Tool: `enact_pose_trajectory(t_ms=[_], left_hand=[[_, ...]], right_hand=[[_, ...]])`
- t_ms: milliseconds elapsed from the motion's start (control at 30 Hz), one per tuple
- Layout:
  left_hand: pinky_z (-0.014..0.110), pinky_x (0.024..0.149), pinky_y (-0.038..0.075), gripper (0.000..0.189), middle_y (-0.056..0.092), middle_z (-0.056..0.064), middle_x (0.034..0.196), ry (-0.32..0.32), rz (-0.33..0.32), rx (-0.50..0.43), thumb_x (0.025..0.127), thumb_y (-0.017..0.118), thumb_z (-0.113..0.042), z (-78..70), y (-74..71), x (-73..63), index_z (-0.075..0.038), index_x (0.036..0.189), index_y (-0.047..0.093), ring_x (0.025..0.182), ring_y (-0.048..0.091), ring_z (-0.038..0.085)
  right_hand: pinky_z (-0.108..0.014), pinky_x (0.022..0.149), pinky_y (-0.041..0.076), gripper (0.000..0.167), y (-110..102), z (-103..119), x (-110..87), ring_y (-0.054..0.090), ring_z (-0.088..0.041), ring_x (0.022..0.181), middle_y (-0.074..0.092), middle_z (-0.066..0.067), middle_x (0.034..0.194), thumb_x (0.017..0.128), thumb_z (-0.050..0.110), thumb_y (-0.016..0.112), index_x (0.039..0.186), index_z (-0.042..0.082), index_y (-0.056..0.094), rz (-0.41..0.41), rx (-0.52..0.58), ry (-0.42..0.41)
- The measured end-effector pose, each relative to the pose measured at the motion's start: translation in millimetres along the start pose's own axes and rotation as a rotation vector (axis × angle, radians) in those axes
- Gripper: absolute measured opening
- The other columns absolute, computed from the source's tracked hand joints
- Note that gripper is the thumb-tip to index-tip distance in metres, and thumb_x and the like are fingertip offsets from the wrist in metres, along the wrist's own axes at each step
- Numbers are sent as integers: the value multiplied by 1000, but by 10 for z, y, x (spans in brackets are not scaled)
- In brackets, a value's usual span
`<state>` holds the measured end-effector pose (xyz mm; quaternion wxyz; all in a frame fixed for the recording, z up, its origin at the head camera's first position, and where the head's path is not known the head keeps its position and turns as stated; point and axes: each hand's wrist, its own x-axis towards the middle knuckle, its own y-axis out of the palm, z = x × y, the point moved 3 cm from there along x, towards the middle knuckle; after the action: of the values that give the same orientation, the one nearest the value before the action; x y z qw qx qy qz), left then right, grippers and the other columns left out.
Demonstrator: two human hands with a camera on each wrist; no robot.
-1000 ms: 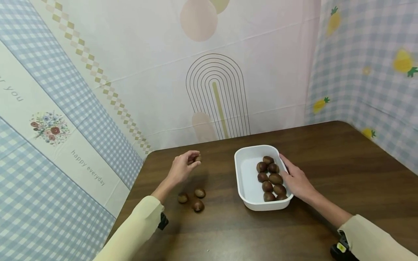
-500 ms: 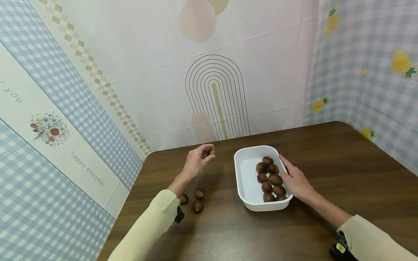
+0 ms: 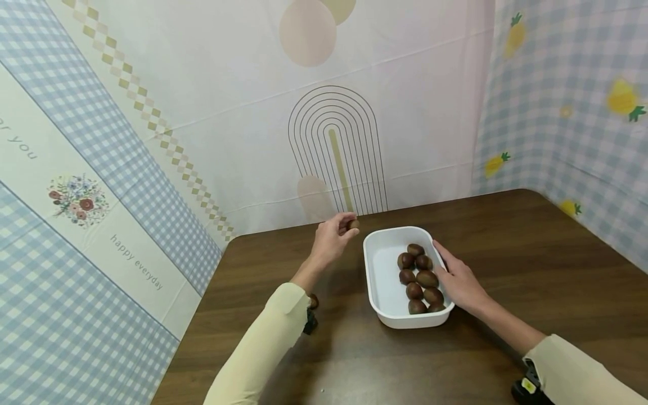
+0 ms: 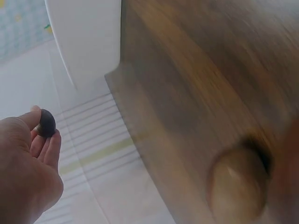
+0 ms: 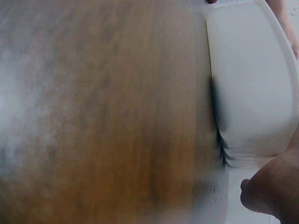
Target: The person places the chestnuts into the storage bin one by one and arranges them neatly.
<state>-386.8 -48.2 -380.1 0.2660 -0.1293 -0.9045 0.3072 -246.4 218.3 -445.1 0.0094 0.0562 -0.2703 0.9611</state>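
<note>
My left hand (image 3: 331, 241) pinches a brown chestnut (image 3: 353, 224) between thumb and fingers, above the table and just left of a white tray (image 3: 377, 275). In the left wrist view, the same chestnut (image 4: 46, 123) sits at the fingertips. At the tray's right side, my right hand (image 3: 460, 281) holds the rim, with several chestnuts (image 3: 427, 278) lying along that half of the tray. The right wrist view shows the tray's outer wall (image 5: 257, 79) and part of my right hand (image 5: 271, 189). A loose chestnut (image 3: 314, 301) peeks out beside my left sleeve.
The brown wooden table (image 3: 374, 365) meets a patterned cloth (image 3: 243, 140) at its back edge. Checked cloth (image 3: 597, 185) hangs on the right. A blurred chestnut (image 4: 238, 184) on the table fills the lower part of the left wrist view.
My left hand has carried the chestnut rightward and slightly away, close to the tray. Its sleeve now covers most of the loose chestnuts. My right hand and the tray stay put.
</note>
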Motion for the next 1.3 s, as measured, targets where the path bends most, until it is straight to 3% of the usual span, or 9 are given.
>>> enact_pose_trajectory(t_ms=[233, 433, 900, 1300], left_hand=[[18, 95, 54, 38, 73, 11, 131, 17, 25, -1, 99, 77, -11, -108, 318, 34, -1, 135, 68, 122, 69, 17], [23, 97, 56, 39, 74, 10, 131, 22, 38, 4, 99, 78, -12, -208, 521, 42, -3, 136, 68, 121, 71, 17], [23, 93, 55, 39, 76, 0, 123, 31, 83, 225, 101, 77, -23, -356, 856, 61, -14, 138, 69, 111, 72, 11], [26, 95, 56, 39, 74, -2, 129, -41, 152, 392, 102, 75, -26, -398, 1014, 91, -18, 140, 68, 116, 69, 12]], right_hand=[[-72, 114, 35, 65, 0, -15, -4, 29, -57, 150, 23, -36, 167, 110, 9, 38, 170, 5, 14, -11, -12, -20], [-71, 113, 36, 65, -5, -9, 2, 30, -56, 150, 24, -36, 166, 109, 8, 39, 170, 3, 16, -22, -17, -24], [-71, 115, 33, 66, 11, -14, 11, 29, -56, 151, 24, -36, 166, 108, 7, 40, 170, 4, 15, -14, -9, -10], [-72, 115, 32, 67, 13, -23, 8, 28, -56, 151, 23, -36, 167, 108, 7, 40, 170, 5, 14, -6, 7, -6]])
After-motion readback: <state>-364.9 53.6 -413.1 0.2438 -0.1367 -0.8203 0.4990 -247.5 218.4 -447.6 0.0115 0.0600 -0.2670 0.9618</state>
